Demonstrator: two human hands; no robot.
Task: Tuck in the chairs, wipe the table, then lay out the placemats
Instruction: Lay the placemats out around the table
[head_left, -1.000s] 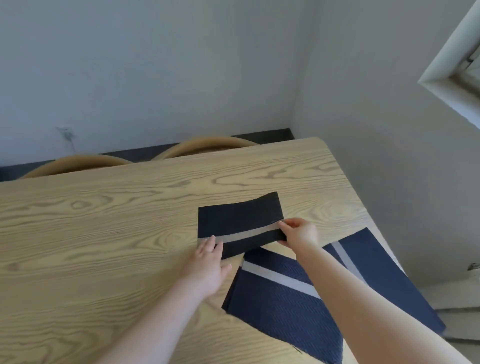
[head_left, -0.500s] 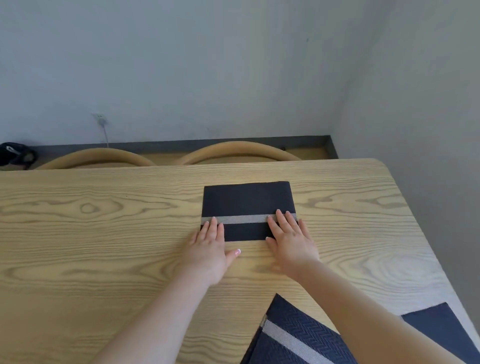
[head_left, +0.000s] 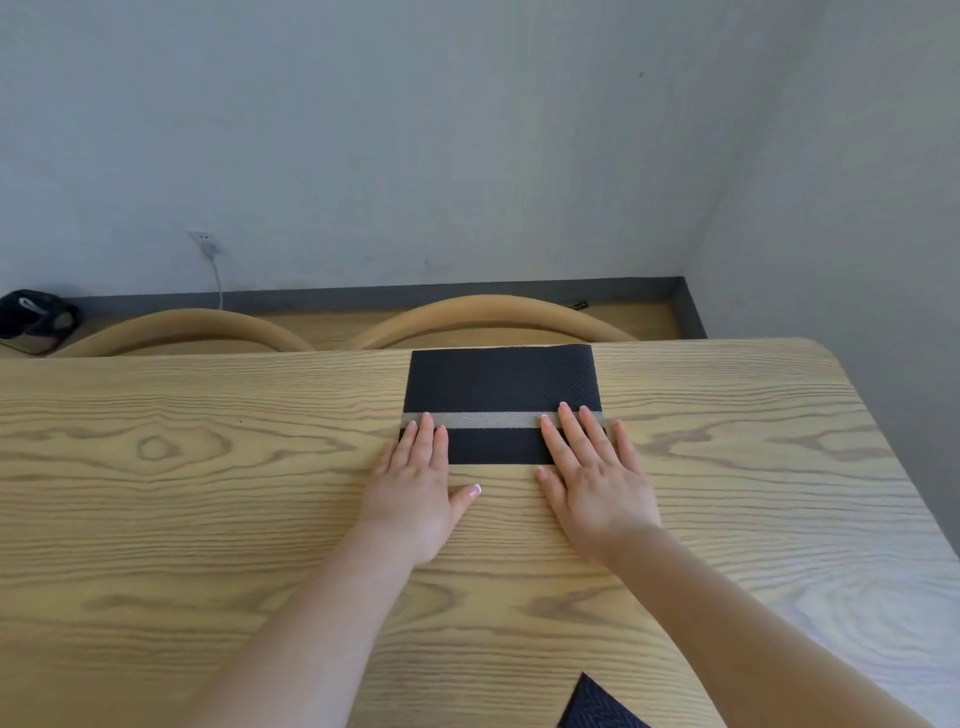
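That placemat (head_left: 501, 384) looks thin, light and floppy, so your flat left hand (head_left: 415, 483) and right hand (head_left: 597, 480), fingers straight, can slide it by the near edge

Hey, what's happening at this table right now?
A person is laying out placemats on a wooden table. Both hands lie flat with straight fingers on the near edge of a dark placemat with a grey stripe: the left hand at its left corner, the right hand at its right. The mat lies at the far edge, in front of a tucked-in chair; a second chair stands to its left. A corner of another placemat shows at the near edge.
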